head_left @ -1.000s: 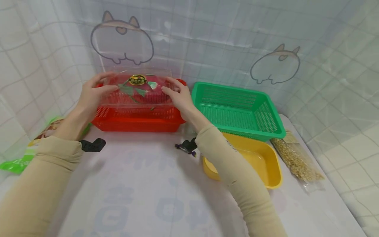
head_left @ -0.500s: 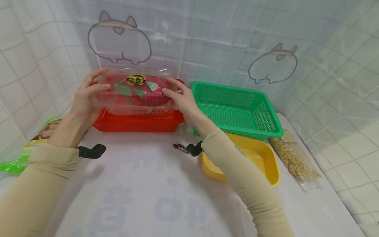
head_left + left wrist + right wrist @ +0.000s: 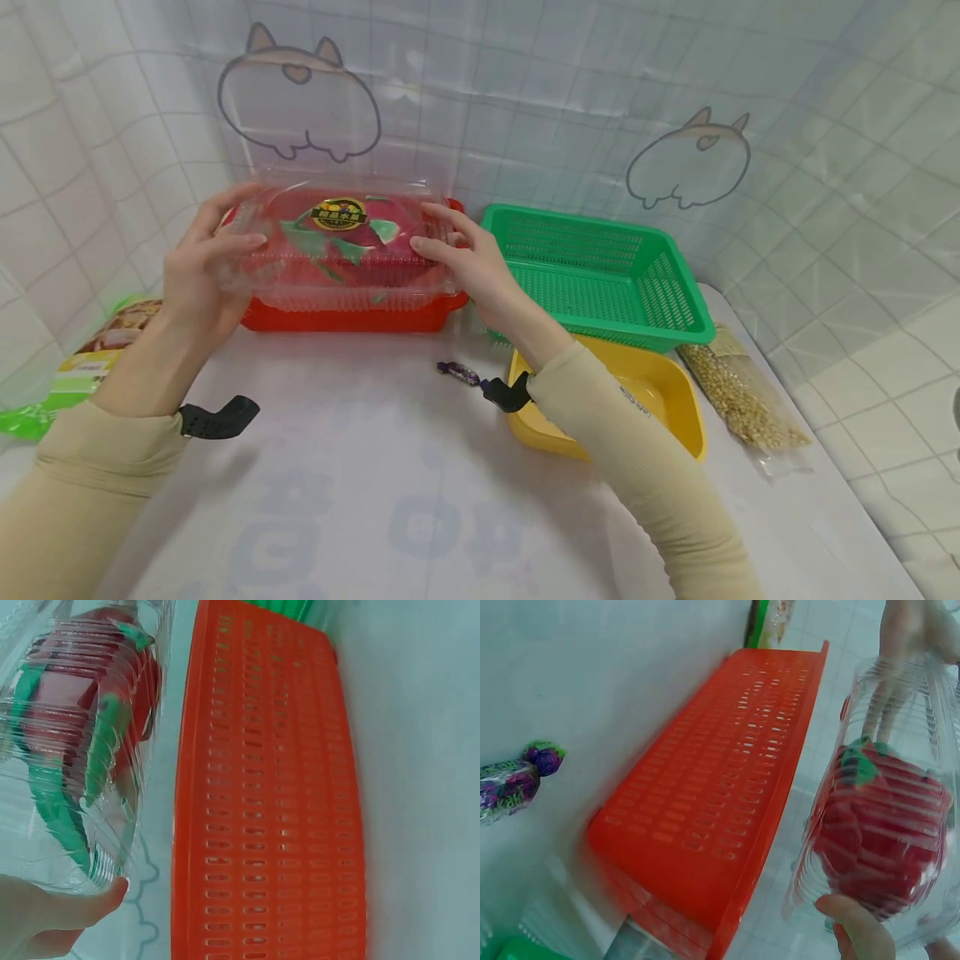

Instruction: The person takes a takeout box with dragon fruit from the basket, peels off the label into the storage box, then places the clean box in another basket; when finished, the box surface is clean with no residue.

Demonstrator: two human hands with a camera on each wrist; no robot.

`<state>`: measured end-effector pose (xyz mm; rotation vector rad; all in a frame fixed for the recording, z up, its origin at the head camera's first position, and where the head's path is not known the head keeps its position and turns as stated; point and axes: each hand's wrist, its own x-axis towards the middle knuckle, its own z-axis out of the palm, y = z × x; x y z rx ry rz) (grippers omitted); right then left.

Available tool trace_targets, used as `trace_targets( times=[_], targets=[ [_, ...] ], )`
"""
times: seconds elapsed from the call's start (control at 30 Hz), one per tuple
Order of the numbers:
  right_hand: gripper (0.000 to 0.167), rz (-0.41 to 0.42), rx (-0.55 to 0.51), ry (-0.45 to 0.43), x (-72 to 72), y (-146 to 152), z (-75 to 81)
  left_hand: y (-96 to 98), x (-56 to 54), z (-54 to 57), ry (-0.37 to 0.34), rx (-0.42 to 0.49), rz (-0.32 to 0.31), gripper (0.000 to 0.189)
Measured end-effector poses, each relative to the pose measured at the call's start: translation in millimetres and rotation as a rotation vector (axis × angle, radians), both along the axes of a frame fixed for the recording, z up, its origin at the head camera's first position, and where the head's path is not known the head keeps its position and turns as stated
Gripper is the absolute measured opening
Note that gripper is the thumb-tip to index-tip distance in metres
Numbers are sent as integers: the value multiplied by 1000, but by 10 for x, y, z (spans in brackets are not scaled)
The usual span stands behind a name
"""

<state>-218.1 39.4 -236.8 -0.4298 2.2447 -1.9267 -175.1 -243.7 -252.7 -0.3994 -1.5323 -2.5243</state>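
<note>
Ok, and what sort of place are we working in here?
Probably a staged tabletop corner rather than a working kitchen, though I can't be certain: a wrinkled tile-print sheet with cartoon animals hangs behind, and a red slotted basket and green slotted basket stand on a white table.

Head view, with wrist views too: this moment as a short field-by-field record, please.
held: clear plastic box, red-and-green item inside
left hand: grips the box's left end
right hand: grips its right end
box position: raised, apart from the red basket
right of red basket: green basket; yellow tub, nearer the person
tabletop: wrapped candy, bag of kernels
far left: colourful packet
</note>
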Motion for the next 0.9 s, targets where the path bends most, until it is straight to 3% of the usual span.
trace_targets(
  times=[0.37, 0.53, 0.7, 0.9],
  targets=[
    [56, 38, 46, -33, 274, 153, -41, 45, 317, -61, 20, -25, -57, 59],
    [57, 53, 72, -57, 405, 210, -60, 0, 473, -123, -5, -106, -95, 64],
    [54, 68, 150, -22, 551, 254, -99, -96, 572, -190, 13, -209, -155, 68],
    [51, 119, 154, 22, 694, 303, -173, -204, 670, -295, 17, -373, -153, 75]
  ],
)
